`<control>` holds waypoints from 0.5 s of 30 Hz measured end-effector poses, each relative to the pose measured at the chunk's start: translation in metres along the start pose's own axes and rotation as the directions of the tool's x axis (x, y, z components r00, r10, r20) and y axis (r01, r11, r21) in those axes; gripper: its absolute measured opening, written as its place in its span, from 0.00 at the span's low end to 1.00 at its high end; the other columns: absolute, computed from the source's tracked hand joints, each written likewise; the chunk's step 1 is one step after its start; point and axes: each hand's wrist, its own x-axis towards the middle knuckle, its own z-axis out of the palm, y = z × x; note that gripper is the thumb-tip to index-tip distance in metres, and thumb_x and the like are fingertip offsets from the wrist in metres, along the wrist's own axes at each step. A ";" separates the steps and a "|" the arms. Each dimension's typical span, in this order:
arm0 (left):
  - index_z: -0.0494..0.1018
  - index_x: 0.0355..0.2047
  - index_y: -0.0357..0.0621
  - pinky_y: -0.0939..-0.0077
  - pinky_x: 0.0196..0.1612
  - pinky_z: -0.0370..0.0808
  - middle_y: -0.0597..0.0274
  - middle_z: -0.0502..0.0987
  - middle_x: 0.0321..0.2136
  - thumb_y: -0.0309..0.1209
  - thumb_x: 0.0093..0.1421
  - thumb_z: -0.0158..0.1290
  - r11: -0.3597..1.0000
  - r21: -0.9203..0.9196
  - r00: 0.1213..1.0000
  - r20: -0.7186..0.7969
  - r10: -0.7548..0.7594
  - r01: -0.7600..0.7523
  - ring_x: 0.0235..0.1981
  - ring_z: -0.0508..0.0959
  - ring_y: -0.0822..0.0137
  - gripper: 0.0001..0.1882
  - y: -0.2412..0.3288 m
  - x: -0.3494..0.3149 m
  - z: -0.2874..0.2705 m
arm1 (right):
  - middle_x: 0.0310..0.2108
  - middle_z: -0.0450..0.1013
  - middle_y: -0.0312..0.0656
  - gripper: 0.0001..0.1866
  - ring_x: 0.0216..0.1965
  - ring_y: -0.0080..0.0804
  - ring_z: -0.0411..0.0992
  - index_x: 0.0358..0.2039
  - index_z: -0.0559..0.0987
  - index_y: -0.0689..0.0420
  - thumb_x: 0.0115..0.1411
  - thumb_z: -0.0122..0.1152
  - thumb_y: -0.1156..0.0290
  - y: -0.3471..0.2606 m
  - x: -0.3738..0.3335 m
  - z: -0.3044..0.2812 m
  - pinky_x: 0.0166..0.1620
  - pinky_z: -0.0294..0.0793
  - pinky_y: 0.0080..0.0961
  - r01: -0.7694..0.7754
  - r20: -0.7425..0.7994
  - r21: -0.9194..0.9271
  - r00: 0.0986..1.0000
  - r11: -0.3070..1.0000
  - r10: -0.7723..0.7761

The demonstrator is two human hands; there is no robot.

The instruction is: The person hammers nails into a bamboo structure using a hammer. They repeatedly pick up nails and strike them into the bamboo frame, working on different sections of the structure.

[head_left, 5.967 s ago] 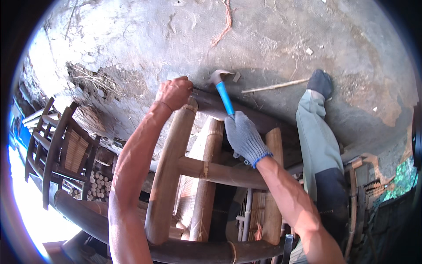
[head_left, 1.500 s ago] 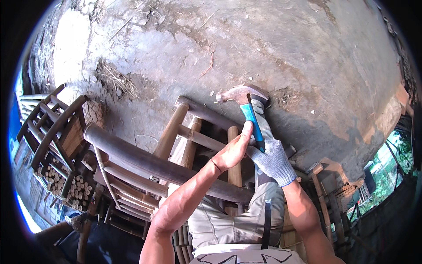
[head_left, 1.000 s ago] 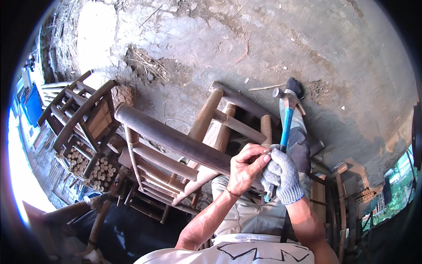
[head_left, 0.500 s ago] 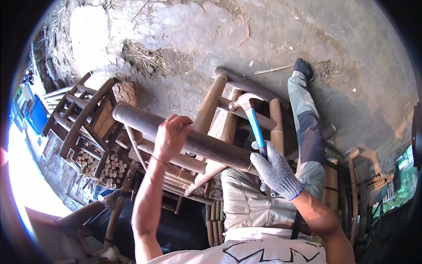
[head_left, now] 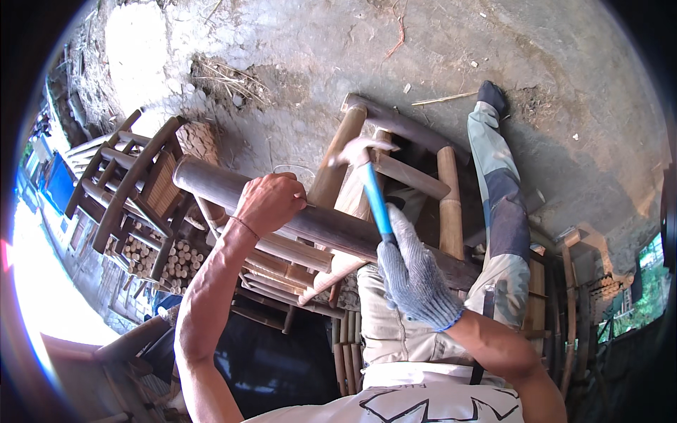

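A bamboo chair frame with a thick dark pole along its near side lies tilted across my legs. On top of this pole rests my bare left hand, its fingers curled together; whatever they pinch is hidden or too small to name. My right hand, in a grey knitted glove, grips a claw hammer by its blue and black handle. The hammer's metal head is raised beyond the pole, to the right of my left hand, and looks slightly smeared by motion. Lighter bamboo rails join the frame's far side.
Another bamboo chair stands at the left, near a stack of cut bamboo pieces. My outstretched leg lies to the right of the frame. Dry straw and a thin stick lie on the concrete ground.
The hammer has swung left, closer to my left hand, its head tilting over. My left hand has turned knuckles up and settled on the pole. The chair frame has shifted slightly.
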 end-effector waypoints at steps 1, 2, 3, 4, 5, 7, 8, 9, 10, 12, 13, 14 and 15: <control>0.82 0.32 0.48 0.60 0.41 0.76 0.63 0.79 0.32 0.34 0.56 0.59 1.000 0.003 1.000 0.002 -0.002 0.002 0.37 0.81 0.55 0.07 0.001 0.000 0.000 | 0.33 0.75 0.67 0.28 0.31 0.62 0.77 0.67 0.58 0.64 0.69 0.49 0.69 -0.001 0.000 0.006 0.33 0.76 0.49 -0.001 -0.045 0.031 0.999 1.000 0.003; 0.82 0.32 0.47 0.60 0.41 0.76 0.63 0.79 0.32 0.34 0.56 0.58 1.000 0.006 1.000 0.004 -0.004 0.004 0.37 0.81 0.55 0.07 0.001 0.001 0.000 | 0.33 0.75 0.67 0.28 0.32 0.62 0.78 0.67 0.59 0.64 0.69 0.48 0.69 -0.002 0.000 0.008 0.34 0.76 0.49 -0.016 -0.069 0.016 0.997 1.000 0.017; 0.82 0.31 0.47 0.60 0.41 0.76 0.63 0.79 0.32 0.34 0.56 0.58 1.000 0.012 1.000 0.006 -0.005 0.005 0.37 0.81 0.55 0.07 0.001 0.001 -0.001 | 0.32 0.75 0.66 0.28 0.33 0.62 0.78 0.66 0.59 0.64 0.69 0.48 0.69 -0.003 0.001 0.010 0.34 0.76 0.49 -0.030 -0.096 0.002 0.995 1.000 0.030; 0.82 0.31 0.47 0.60 0.41 0.76 0.63 0.79 0.32 0.34 0.56 0.58 1.000 0.007 1.000 0.001 -0.008 0.008 0.37 0.81 0.55 0.07 0.000 0.001 0.000 | 0.31 0.75 0.66 0.27 0.32 0.61 0.78 0.66 0.60 0.65 0.69 0.48 0.69 -0.004 0.004 0.006 0.34 0.76 0.49 -0.046 -0.016 -0.019 0.999 0.999 0.046; 0.82 0.31 0.47 0.59 0.41 0.76 0.62 0.79 0.32 0.34 0.56 0.58 1.000 0.002 1.000 -0.003 -0.010 0.010 0.37 0.81 0.55 0.07 0.000 0.000 0.000 | 0.31 0.75 0.66 0.27 0.32 0.61 0.78 0.65 0.60 0.65 0.69 0.48 0.69 -0.007 0.010 -0.003 0.34 0.76 0.49 -0.060 0.064 -0.042 0.996 0.997 0.063; 0.82 0.30 0.47 0.59 0.42 0.76 0.62 0.79 0.32 0.34 0.57 0.58 1.000 0.005 0.999 -0.039 -0.025 0.026 0.37 0.81 0.55 0.06 0.003 -0.005 0.005 | 0.29 0.75 0.65 0.26 0.31 0.61 0.78 0.64 0.62 0.66 0.68 0.49 0.69 -0.011 0.018 -0.017 0.35 0.76 0.49 -0.080 0.231 -0.097 0.968 0.992 0.101; 0.82 0.29 0.47 0.59 0.42 0.77 0.62 0.79 0.33 0.34 0.57 0.57 0.999 0.018 0.997 -0.068 -0.034 0.035 0.36 0.81 0.54 0.07 0.006 -0.008 0.008 | 0.34 0.75 0.66 0.26 0.36 0.60 0.78 0.64 0.62 0.66 0.69 0.49 0.68 -0.008 0.015 -0.012 0.40 0.77 0.47 -0.100 0.097 -0.014 0.990 0.995 0.101; 0.81 0.28 0.47 0.59 0.42 0.77 0.63 0.80 0.33 0.34 0.58 0.56 0.999 0.034 0.995 -0.089 -0.034 0.037 0.36 0.81 0.54 0.07 0.009 -0.007 0.010 | 0.41 0.74 0.67 0.26 0.42 0.60 0.76 0.64 0.62 0.66 0.69 0.49 0.68 -0.004 0.018 -0.011 0.45 0.76 0.46 -0.089 0.003 0.014 0.996 0.996 0.089; 0.81 0.28 0.47 0.59 0.42 0.77 0.62 0.79 0.33 0.33 0.58 0.56 0.998 0.037 0.993 -0.115 -0.038 0.043 0.36 0.81 0.54 0.07 0.011 -0.008 0.014 | 0.48 0.72 0.67 0.27 0.48 0.61 0.75 0.64 0.61 0.67 0.69 0.49 0.68 -0.001 0.020 -0.010 0.51 0.75 0.45 -0.071 -0.089 0.034 0.993 0.997 0.074; 0.81 0.29 0.47 0.58 0.41 0.78 0.62 0.79 0.33 0.32 0.59 0.56 0.998 0.039 0.984 -0.171 -0.045 0.052 0.35 0.81 0.53 0.06 0.017 -0.011 0.020 | 0.51 0.70 0.68 0.28 0.51 0.62 0.73 0.64 0.61 0.69 0.69 0.50 0.68 0.009 0.017 -0.017 0.54 0.73 0.46 -0.091 -0.073 0.022 0.993 0.996 0.093; 0.81 0.29 0.47 0.58 0.41 0.78 0.62 0.79 0.33 0.32 0.59 0.56 0.999 -0.002 0.985 -0.167 -0.051 0.051 0.35 0.81 0.53 0.06 0.016 -0.010 0.020 | 0.53 0.69 0.69 0.28 0.53 0.63 0.72 0.64 0.60 0.70 0.68 0.50 0.68 0.012 0.015 -0.019 0.55 0.71 0.46 -0.098 -0.062 0.018 0.993 0.995 0.099; 0.81 0.29 0.47 0.58 0.41 0.77 0.62 0.79 0.33 0.32 0.59 0.56 0.998 -0.043 0.985 -0.163 -0.057 0.050 0.35 0.81 0.53 0.06 0.011 -0.008 0.019 | 0.53 0.69 0.69 0.28 0.53 0.63 0.72 0.64 0.60 0.70 0.68 0.50 0.68 0.012 0.015 -0.023 0.56 0.71 0.47 -0.100 -0.019 0.047 0.995 0.994 0.101; 0.80 0.29 0.47 0.57 0.40 0.77 0.62 0.79 0.33 0.32 0.59 0.56 0.995 -0.083 0.985 -0.154 -0.072 0.059 0.35 0.81 0.53 0.05 0.004 -0.011 0.018 | 0.53 0.69 0.68 0.28 0.52 0.63 0.72 0.64 0.60 0.69 0.68 0.50 0.68 0.013 0.013 -0.021 0.56 0.71 0.46 -0.109 0.008 0.046 0.994 0.993 0.109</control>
